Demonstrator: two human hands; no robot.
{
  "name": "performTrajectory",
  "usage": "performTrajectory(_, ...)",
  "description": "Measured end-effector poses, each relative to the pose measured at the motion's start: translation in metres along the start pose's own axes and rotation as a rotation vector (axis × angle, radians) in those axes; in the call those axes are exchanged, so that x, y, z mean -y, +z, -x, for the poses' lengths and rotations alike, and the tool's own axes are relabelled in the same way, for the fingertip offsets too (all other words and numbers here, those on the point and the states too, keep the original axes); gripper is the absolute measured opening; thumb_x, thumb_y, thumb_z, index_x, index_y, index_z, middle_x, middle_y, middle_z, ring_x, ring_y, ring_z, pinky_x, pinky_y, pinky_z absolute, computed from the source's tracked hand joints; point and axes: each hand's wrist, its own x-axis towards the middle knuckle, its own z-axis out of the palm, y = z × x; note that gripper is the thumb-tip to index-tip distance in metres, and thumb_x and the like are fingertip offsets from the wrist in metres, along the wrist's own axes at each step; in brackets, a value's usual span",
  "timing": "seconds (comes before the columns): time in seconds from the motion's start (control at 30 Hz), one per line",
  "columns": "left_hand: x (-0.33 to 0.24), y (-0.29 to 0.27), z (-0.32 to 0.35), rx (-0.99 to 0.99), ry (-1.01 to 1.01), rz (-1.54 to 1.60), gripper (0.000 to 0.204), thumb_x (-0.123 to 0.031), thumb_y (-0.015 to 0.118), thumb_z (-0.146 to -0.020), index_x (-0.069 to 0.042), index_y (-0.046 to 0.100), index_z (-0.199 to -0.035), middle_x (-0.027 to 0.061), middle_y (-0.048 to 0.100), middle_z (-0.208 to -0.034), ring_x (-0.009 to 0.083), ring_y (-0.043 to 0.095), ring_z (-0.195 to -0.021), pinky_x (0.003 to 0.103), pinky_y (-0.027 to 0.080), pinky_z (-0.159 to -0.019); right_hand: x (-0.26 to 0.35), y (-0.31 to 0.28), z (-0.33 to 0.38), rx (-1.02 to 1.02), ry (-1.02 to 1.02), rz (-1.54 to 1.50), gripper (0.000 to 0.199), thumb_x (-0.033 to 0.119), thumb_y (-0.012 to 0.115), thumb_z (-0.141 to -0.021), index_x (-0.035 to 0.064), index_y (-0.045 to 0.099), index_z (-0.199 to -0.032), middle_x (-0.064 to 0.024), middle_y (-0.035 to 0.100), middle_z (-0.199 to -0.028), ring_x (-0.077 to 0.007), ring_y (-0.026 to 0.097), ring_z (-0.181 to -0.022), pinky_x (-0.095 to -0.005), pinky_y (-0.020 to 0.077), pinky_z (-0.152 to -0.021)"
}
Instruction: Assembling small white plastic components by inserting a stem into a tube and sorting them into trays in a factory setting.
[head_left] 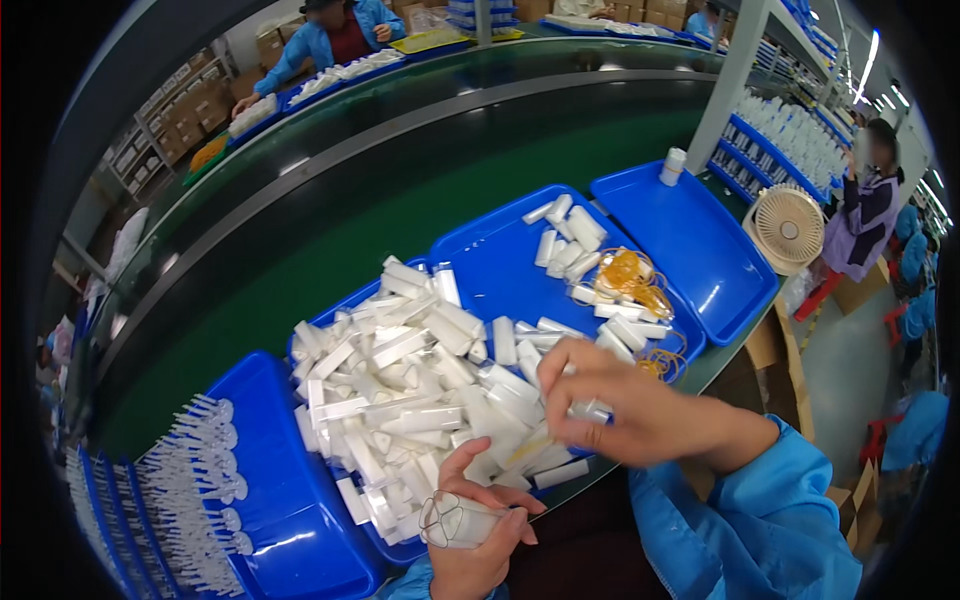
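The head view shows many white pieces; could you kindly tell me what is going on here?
The person's left hand holds a clear-and-white bundle; the right hand, blurred, appears to hold a small pale piece. A heap of white pieces lies before them, and yellow bands lie in the blue tray beside it.

The piece (466, 523) in my left hand (488, 556) looks like smooth plastic, with a clear, glossy edge. The trays (700, 250) are of shiny plastic. My sleeve (725, 515) is cloth with a soft shine. The bands (624, 269) look like rubber. The fan (788, 226) seems matt plastic, the post (728, 92) smooth metal.
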Motion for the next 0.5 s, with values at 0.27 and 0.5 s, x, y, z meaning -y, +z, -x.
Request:
performTrajectory(0.27, -0.021, -0.007, 0.006, 0.500, -0.001, 0.304, 0.042, 0.000, 0.069, -0.069, 0.001, 0.042, -0.101, 0.0107, 0.048, -0.073, 0.0174, 0.050, -0.058, 0.024, 0.042, -0.046, -0.024, 0.031, -0.001, 0.379, 0.199, -1.510, 0.034, 0.033, 0.033, -0.095, 0.0086, 0.053, -0.083, -0.0024, 0.048, -0.068, -0.0164, 0.051, -0.068, -0.0297, 0.0368, -0.080)
performTrajectory(0.5, -0.015, -0.019, 0.004, 0.180, 0.254, -0.827, 0.095, -0.003, 0.068, -0.070, -0.007, -0.001, -0.135, 0.0089, 0.055, -0.079, 0.0190, 0.054, -0.066, 0.038, 0.041, -0.080, 0.049, 0.031, -0.010, 0.891, -0.258, -0.169, 0.041, 0.026, 0.035, -0.094, 0.0004, 0.041, -0.126, -0.0096, 0.060, -0.075, -0.0222, 0.060, -0.067, -0.0354, 0.0467, -0.070)
